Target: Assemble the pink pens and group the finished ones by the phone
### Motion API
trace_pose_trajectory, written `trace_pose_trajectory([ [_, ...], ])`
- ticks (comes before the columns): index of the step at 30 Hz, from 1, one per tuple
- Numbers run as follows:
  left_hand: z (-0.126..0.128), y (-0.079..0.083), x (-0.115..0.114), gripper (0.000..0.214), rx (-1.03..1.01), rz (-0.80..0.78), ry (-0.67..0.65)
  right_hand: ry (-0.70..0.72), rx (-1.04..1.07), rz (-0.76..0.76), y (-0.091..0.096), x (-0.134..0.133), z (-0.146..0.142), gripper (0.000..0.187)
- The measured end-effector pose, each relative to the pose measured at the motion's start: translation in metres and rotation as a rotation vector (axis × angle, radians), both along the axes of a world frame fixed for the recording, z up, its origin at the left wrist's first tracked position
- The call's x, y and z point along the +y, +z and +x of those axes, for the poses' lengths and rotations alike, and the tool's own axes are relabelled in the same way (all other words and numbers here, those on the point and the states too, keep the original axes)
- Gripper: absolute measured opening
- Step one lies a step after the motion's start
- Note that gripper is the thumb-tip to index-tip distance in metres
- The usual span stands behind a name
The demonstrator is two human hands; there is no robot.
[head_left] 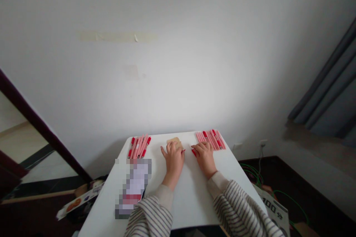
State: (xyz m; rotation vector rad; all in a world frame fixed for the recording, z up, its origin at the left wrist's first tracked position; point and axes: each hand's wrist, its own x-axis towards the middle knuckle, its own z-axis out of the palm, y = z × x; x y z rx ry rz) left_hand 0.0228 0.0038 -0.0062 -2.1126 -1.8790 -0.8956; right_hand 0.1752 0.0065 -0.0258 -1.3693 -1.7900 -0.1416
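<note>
My left hand (pixel 174 157) rests on the white table (pixel 191 200), its fingers curled over a small tan object (pixel 172 141) that looks like cardboard. My right hand (pixel 205 155) sits beside it, fingers pinched on a red pen (pixel 193 152) at its left edge. A row of pink and red pens (pixel 211 139) lies just beyond my right hand at the table's far right. Another bunch of pink and red pens (pixel 139 146) lies at the far left. Both arms wear striped sleeves.
A blurred-out patch (pixel 133 187) covers something on the table's left side. The table stands against a white wall. Green cables (pixel 256 174) and a printed box (pixel 274 207) lie on the dark floor at right; a grey curtain (pixel 330 96) hangs further right.
</note>
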Motion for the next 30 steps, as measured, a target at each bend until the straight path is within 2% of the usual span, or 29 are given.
trace_pose_trajectory([
  [9, -0.002, 0.003, -0.010, 0.013, -0.171, 0.052, -0.143, 0.067, 0.036, -0.039, 0.001, -0.003, -0.001, 0.017],
  [14, -0.003, 0.001, -0.011, 0.012, -0.180, 0.047, -0.152, 0.107, 0.052, -0.045, 0.002, -0.005, -0.002, 0.015],
  [30, -0.001, -0.002, -0.010, 0.014, -0.148, 0.042, -0.206, 0.093, 0.017, -0.058, 0.005, -0.007, -0.002, 0.014],
])
